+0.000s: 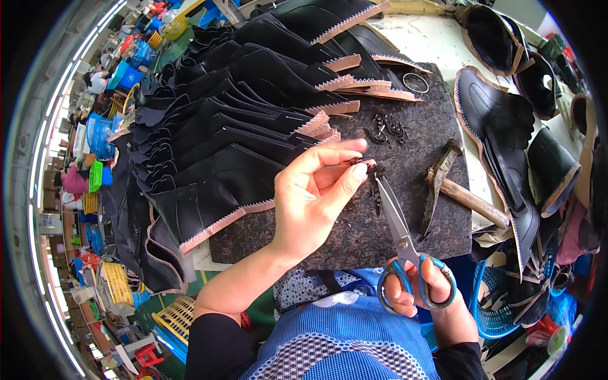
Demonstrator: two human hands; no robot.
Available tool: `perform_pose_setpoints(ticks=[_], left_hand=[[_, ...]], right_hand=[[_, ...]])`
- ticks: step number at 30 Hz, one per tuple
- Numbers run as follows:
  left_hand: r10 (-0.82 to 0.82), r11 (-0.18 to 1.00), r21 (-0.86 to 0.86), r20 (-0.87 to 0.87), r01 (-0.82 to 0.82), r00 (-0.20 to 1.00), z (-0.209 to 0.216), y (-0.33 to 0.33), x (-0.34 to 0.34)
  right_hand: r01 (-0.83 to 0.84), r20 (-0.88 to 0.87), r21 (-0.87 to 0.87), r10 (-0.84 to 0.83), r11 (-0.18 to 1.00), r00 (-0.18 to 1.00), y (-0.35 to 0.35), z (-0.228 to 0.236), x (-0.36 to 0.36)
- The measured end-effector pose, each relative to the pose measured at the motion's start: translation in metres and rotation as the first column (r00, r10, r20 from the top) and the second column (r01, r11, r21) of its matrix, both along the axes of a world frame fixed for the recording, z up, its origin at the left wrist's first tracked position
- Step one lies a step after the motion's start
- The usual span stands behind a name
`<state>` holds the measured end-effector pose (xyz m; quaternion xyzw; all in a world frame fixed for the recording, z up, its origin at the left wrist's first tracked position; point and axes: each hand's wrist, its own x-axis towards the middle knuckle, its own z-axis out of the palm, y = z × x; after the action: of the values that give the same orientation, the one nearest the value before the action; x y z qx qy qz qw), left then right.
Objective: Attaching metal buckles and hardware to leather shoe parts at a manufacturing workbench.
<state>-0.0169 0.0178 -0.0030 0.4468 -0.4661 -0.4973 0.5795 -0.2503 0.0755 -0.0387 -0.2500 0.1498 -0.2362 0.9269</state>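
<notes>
My left hand (315,196) is raised over a dark speckled slab (253,247), thumb and forefinger pinched on a small dark piece (373,169) whose kind I cannot make out. In my right hand (423,285) is a pair of scissors (401,237), fingers through the blue handle loops. The blades point up and away from me, their tips just below the pinched piece. Beyond my left hand lies a cluster of small dark curved pieces (387,128) on the slab. Similar bits lie close to the blades, partly hidden by my hand.
Overlapping black leather boot uppers (221,174) with pinkish zigzag edges cover the slab's left and far side. To the right lie a wooden-handled hammer (472,199) and a metal ring (415,83). More black boot parts (500,126) rest farther right, above a blue basket (497,316).
</notes>
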Motion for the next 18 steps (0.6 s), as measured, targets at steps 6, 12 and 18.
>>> perform_pose_setpoints(ticks=[6,12,18], left_hand=[[-0.016,0.995,0.095,-0.038,0.019,0.999,0.006,0.005,0.000],[-0.008,1.000,0.006,0.065,0.008,0.998,0.003,0.008,-0.001],[0.020,0.999,-0.031,0.091,-0.017,0.996,0.000,0.008,-0.002]], right_hand=[[0.026,-0.056,0.003,-0.025,1.000,0.998,0.000,-0.005,0.004],[0.042,-0.157,-0.033,-0.046,0.999,0.986,-0.002,-0.003,0.002],[0.114,-0.238,-0.198,-0.161,0.974,0.958,0.002,0.003,0.014]])
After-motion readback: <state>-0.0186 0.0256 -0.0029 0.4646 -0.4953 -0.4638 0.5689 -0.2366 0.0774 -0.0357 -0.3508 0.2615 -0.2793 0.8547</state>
